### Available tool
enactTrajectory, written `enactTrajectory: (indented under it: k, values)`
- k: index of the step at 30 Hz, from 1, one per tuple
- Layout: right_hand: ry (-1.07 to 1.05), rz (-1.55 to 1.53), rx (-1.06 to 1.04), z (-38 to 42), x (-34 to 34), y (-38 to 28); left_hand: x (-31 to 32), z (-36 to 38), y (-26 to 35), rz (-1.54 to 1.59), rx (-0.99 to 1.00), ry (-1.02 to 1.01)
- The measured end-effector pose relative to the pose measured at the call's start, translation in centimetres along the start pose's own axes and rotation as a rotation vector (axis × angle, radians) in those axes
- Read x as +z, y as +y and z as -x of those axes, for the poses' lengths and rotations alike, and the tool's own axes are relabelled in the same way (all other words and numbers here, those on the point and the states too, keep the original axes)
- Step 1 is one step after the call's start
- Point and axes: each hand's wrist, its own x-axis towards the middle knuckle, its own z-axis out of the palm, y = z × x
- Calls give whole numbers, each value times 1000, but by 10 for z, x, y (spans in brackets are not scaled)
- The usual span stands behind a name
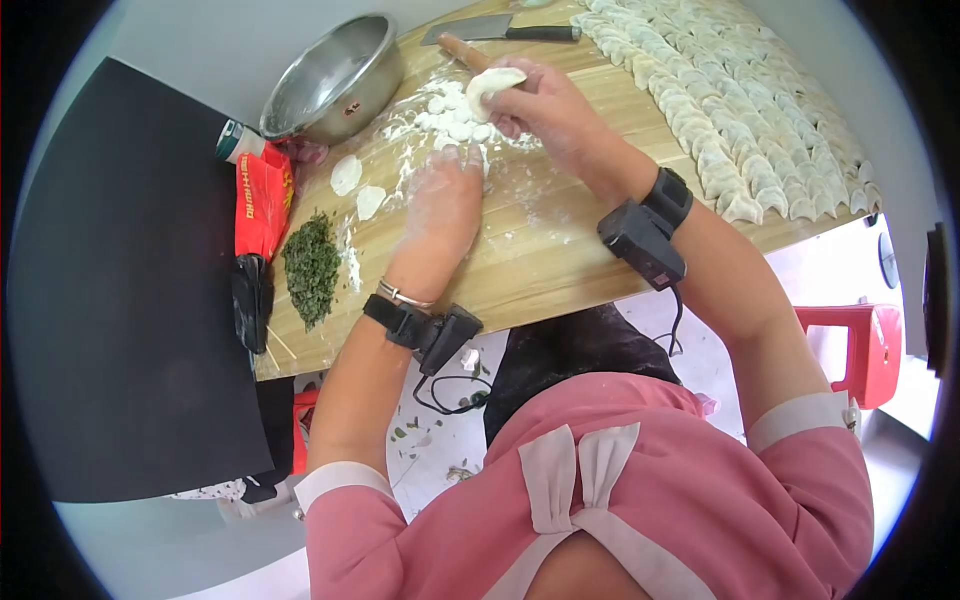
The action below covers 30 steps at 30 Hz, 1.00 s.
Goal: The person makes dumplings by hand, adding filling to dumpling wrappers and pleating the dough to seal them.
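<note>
**Rows of dumplings done, dough pieces still waiting on the board**

The landmark is the pale wooden board [560, 250]. Above its floured middle, the right hand [545, 105] pinches a folded white dumpling [493, 85] between fingers and thumb, held clear of the wood. The left hand [445, 200] lies flat and open on the board, fingers spread over a cluster of small round white dough pieces [455, 115], gripping nothing.

Along the board's far right, many finished pale dumplings [740, 110] stand in close rows, so most of the batch looks made. Left to do, judging by what lies out: the dough pieces, two flat white wrappers [355, 185] and a heap of chopped green herbs [312, 265] near the board's left edge. A steel bowl [335, 75] sits at its far left corner, a cleaver [500, 30] at its far edge.
</note>
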Motion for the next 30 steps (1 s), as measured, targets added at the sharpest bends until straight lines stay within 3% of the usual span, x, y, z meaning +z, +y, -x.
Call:
enactTrajectory:
  k: [4,8,10,13,18,22,29,30]
  values:
    - [-138,47,43,5,5,0,-4,1,-1,-41,102,-37]
    - [-199,-209,199,9,12,-1,-21,18,-16,154,87,8]
    - [-208,-309,268,12,14,-3,-23,22,-17,1398,-371,65]
    - [-336,-256,324,13,14,3,-31,34,-7,1581,-409,230]
    - [-425,-15,323,21,21,3,-23,39,0,1399,-393,360]
    - [-432,-31,333,22,24,5,-23,38,-1,1129,-306,487]
    - [-466,3,304,21,24,11,-5,54,-20,1151,-361,413]
    - [-480,29,297,21,24,11,-6,54,-22,1314,-352,400]
